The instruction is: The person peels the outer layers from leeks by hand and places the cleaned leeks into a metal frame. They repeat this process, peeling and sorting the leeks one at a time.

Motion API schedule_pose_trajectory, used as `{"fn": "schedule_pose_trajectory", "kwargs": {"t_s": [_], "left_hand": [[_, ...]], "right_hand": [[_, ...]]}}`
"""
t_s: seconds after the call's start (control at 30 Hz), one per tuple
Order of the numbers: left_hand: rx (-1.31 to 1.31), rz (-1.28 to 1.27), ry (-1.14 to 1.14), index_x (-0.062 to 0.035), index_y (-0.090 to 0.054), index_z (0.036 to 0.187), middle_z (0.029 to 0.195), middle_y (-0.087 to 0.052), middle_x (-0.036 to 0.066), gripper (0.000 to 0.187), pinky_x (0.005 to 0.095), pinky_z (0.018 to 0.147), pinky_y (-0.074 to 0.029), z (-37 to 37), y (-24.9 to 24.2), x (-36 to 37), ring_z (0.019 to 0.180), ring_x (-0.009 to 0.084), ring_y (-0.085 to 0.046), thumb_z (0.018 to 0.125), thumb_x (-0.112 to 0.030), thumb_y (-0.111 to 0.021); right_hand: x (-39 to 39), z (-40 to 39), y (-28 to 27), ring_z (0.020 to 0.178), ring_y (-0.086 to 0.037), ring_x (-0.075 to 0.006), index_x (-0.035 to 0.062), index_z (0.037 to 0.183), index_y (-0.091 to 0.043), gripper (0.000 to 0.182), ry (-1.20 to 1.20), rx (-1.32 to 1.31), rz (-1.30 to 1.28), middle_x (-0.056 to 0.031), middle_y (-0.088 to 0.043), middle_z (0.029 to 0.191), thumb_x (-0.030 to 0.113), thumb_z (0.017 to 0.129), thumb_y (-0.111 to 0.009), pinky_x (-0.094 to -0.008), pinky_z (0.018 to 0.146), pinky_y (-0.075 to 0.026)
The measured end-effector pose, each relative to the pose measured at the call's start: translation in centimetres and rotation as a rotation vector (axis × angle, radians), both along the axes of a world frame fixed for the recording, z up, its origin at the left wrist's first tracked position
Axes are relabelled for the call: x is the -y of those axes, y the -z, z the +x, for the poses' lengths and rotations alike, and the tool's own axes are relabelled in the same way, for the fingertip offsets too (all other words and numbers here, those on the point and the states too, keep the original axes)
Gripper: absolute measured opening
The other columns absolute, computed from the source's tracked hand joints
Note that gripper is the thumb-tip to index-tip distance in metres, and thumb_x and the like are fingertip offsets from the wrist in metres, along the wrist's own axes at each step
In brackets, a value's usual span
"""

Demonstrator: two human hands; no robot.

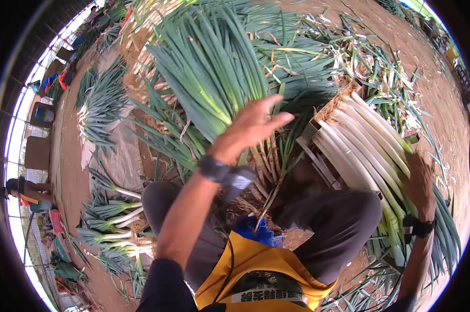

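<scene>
My left hand (253, 125) is over the lower part of a bundle of green leek leaves (206, 62), its thumb and a finger spread apart. Brown roots and stalks (266, 161) show just below it, between my knees. On the right, a row of cleaned white leeks (360, 145) lies on a low metal stand (318, 161), roots towards the upper left. My right hand (421, 179) rests against the green part of these leeks at their right side; its fingers are mostly hidden, so its grip cannot be made out.
More leeks (297, 57) and loose leaf scraps (396, 99) cover the ground ahead. Leek bundles (102, 104) lie on a sheet (123, 151) at the left, with several leeks (123, 221) beside my left knee. Another person (29, 192) is at the far left.
</scene>
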State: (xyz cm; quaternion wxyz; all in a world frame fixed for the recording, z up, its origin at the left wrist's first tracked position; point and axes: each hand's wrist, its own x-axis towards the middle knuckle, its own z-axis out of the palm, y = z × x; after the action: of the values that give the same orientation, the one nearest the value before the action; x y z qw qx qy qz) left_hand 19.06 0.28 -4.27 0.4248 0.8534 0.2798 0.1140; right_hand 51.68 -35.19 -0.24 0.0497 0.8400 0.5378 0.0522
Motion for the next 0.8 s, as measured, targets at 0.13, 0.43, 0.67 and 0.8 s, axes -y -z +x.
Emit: {"fn": "schedule_pose_trajectory", "kwargs": {"t_s": [0.13, 0.43, 0.67, 0.8], "left_hand": [[-0.007, -0.008, -0.240, -0.0020, -0.059, 0.131, 0.126, -0.065, 0.021, 0.058, 0.0400, 0.102, -0.048, -9.0, -0.7, -3.9, 0.118, 0.0305, -0.063, 0.092, -0.044, -0.068], [0.295, 0.115, -0.519, -0.0014, -0.069, 0.093, 0.071, -0.062, 0.003, 0.018, 0.0281, 0.061, -0.051, -15.6, -1.3, -3.9, 0.063, 0.0103, -0.057, 0.092, -0.019, -0.071], [0.151, -0.001, -0.548, 0.0060, -0.064, 0.108, 0.095, -0.068, 0.011, 0.026, 0.0265, 0.077, -0.054, -17.7, -3.7, -4.1, 0.092, 0.0179, -0.071, 0.099, -0.019, -0.064], [0.410, 0.126, -0.621, 0.0037, -0.056, 0.078, 0.065, -0.052, 0.012, 0.031, 0.0340, 0.059, -0.049, -17.5, -2.3, -4.5, 0.056, 0.0241, -0.048, 0.094, -0.020, -0.067]], "right_hand": [[-13.6, -10.8, -0.7, 0.122, -0.057, -0.0350, 0.0060, 0.132, -0.059, 0.050, -0.053, -0.554, -0.223, -0.0194, -0.062, 0.128, 0.023, 0.087, -0.071, -0.0449, 0.102, -0.045], [-28.6, -21.5, 28.1, 0.091, -0.068, -0.0363, 0.0028, 0.102, -0.067, 0.054, -0.409, -0.554, -0.237, -0.0236, -0.068, 0.089, 0.054, 0.087, -0.064, -0.0452, 0.075, -0.054], [-31.0, -24.5, 38.8, 0.066, -0.057, -0.0267, -0.0009, 0.095, -0.066, 0.045, -0.002, -0.768, 0.084, -0.0138, -0.061, 0.074, 0.040, 0.081, -0.077, -0.0426, 0.062, -0.047], [-30.3, -25.8, 31.5, 0.079, -0.065, -0.0266, -0.0021, 0.106, -0.066, 0.034, -0.025, -0.815, 0.368, -0.0171, -0.069, 0.089, 0.024, 0.086, -0.073, -0.0375, 0.073, -0.052]]}}
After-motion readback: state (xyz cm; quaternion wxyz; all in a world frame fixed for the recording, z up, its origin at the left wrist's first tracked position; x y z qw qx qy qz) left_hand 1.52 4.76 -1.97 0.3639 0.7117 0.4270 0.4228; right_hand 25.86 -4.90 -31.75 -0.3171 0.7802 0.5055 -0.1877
